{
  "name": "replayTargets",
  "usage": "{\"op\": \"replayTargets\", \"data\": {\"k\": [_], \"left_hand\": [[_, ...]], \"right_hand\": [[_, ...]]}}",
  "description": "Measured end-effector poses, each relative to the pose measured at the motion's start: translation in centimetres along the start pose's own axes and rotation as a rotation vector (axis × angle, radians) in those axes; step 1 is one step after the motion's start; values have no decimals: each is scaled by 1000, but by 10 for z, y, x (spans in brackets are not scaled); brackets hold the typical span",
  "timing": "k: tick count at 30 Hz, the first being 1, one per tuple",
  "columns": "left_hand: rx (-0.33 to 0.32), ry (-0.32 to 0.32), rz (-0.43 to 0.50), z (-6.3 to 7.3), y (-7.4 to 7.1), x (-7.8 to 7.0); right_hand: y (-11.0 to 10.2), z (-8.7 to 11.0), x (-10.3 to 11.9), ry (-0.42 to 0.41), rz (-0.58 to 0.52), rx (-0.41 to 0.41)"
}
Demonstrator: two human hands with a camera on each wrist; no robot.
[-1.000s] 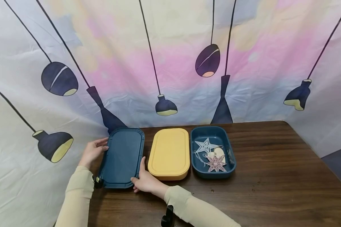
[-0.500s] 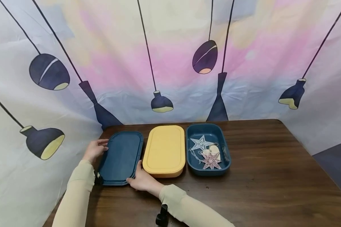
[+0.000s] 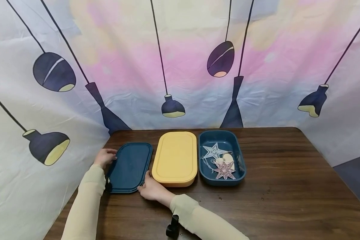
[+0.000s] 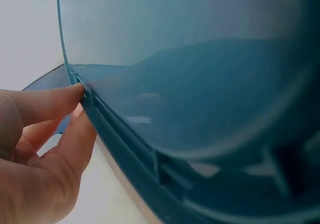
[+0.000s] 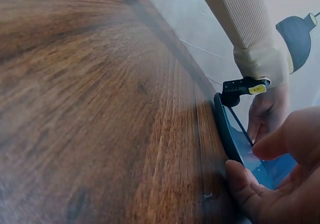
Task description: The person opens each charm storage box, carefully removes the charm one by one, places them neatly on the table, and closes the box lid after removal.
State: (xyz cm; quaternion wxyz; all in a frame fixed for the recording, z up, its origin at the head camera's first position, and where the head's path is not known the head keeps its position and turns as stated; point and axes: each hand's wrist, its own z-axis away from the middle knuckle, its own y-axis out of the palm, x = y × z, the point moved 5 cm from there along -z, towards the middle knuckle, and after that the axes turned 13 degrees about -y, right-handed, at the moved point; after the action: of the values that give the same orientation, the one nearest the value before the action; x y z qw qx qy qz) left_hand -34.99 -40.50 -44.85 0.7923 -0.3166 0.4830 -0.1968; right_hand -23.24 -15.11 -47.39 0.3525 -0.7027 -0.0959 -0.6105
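Observation:
A dark blue rectangular lid (image 3: 130,168) with a raised rim lies flat at the left end of the table, in both hands. My left hand (image 3: 105,157) pinches its left edge; in the left wrist view the left fingertips (image 4: 75,92) are right at the lid's clipped rim. My right hand (image 3: 153,189) holds the near right corner. In the right wrist view the right thumb and finger (image 5: 240,174) are on either side of the lid's edge (image 5: 227,131), close over the wood.
Just right of the lid stands a yellow lidded box (image 3: 175,158), its corner close by my right hand. Beyond it an open blue box (image 3: 208,180) holds a white star ornament (image 3: 215,151), a glittery pink star (image 3: 225,170) and pale pieces. A printed curtain (image 3: 132,66) hangs behind the table (image 3: 282,180).
Both hands have lowered the lid toward the table, and it looks smaller and sits nearer the surface. The head view has shifted slightly. The boxes stay in place.

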Motion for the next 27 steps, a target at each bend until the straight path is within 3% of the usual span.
{"op": "replayTargets", "data": {"k": [5,15,27], "left_hand": [[-19,-16,-3,0,0,4],[30,-29,54,-8,-1,13],[16,-55,46,-4,2,9]], "right_hand": [[1,2,2,-37,-7,12],[5,-1,1,-35,-40,16],[2,-2,0,-11,-31,10]]}}
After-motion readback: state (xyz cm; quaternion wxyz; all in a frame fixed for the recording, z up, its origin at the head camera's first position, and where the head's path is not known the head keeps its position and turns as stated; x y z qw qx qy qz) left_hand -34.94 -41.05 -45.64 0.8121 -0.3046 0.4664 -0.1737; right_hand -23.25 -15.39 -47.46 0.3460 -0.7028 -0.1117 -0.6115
